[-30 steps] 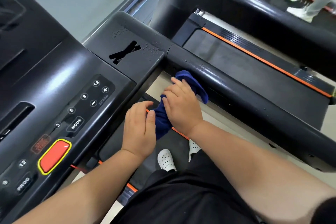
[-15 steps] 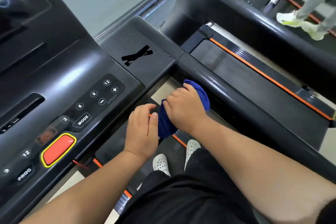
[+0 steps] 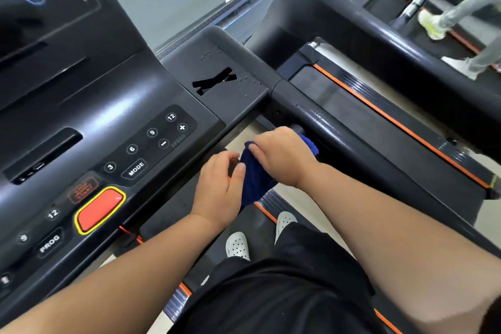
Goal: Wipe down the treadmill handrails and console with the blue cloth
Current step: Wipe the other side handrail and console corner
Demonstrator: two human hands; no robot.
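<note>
The blue cloth (image 3: 254,179) hangs between my two hands, just below the black right handrail (image 3: 352,141). My right hand (image 3: 282,156) grips its upper part close to the inner side of the rail. My left hand (image 3: 219,190) pinches its lower left edge with thumb and fingers. The black console (image 3: 95,122) with its number buttons and a red stop button (image 3: 100,210) lies to the left. Water droplets sit on the console's right corner (image 3: 244,84) and on the rail.
Below me are the treadmill belt with orange trim (image 3: 267,213), my white shoes and black shorts. A second treadmill's rail (image 3: 393,46) runs on the right, where another person's legs and pale shoes (image 3: 433,26) stand on a belt.
My view has tilted up and back, showing more of the console. My right hand slid with the cloth from the top of the rail to its inner underside; my left hand stays on the cloth.
</note>
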